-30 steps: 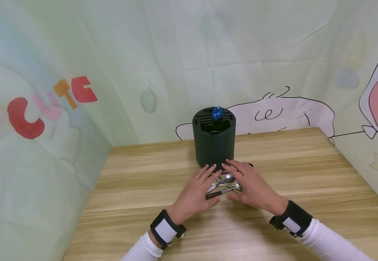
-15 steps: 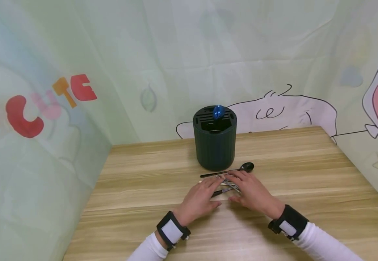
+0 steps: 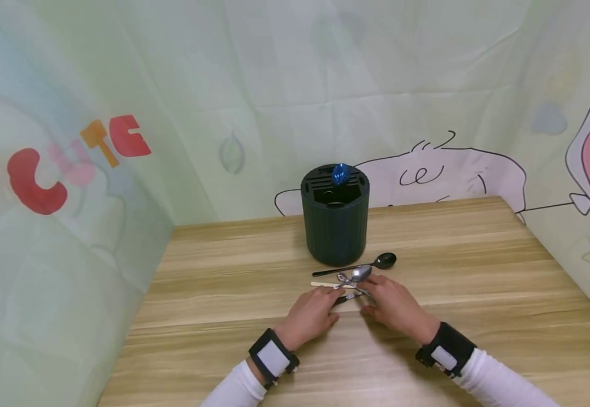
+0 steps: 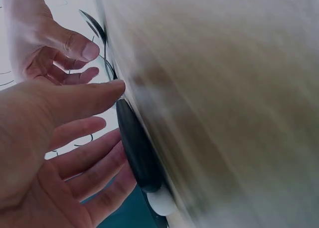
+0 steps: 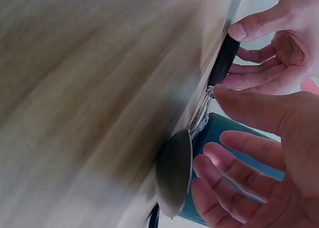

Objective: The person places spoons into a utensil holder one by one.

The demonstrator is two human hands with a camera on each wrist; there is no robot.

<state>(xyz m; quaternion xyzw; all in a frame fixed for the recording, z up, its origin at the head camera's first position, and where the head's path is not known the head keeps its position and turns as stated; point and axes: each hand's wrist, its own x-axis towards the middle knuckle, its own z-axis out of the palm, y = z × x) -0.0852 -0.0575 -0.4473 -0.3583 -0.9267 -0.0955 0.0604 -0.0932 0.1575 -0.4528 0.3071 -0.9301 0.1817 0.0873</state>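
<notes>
A small pile of cutlery lies on the table between both hands. In it a silver spoon [image 3: 361,274] crosses other metal pieces, beside a dark-handled utensil [image 3: 342,300] and a thin pale stick [image 3: 324,284]. My left hand [image 3: 309,317] is at the pile's left side, its loosely bent fingers by the dark handle [image 4: 137,145] in the left wrist view. On the other side is my right hand [image 3: 397,306], fingers spread and relaxed; the right wrist view puts them next to a spoon bowl [image 5: 174,173]. Part of the pile is hidden by the fingers.
Just behind the pile stands a dark green ribbed utensil holder [image 3: 334,234], with a blue spoon [image 3: 341,174] upright in it. A black spoon [image 3: 385,260] lies at the holder's foot. Printed cloth [image 3: 254,113] surrounds the wooden table [image 3: 213,294].
Both hands have lowered onto the sides of the pile and drawn slightly towards me. The black spoon, earlier mostly covered, and the pale stick are now in sight.
</notes>
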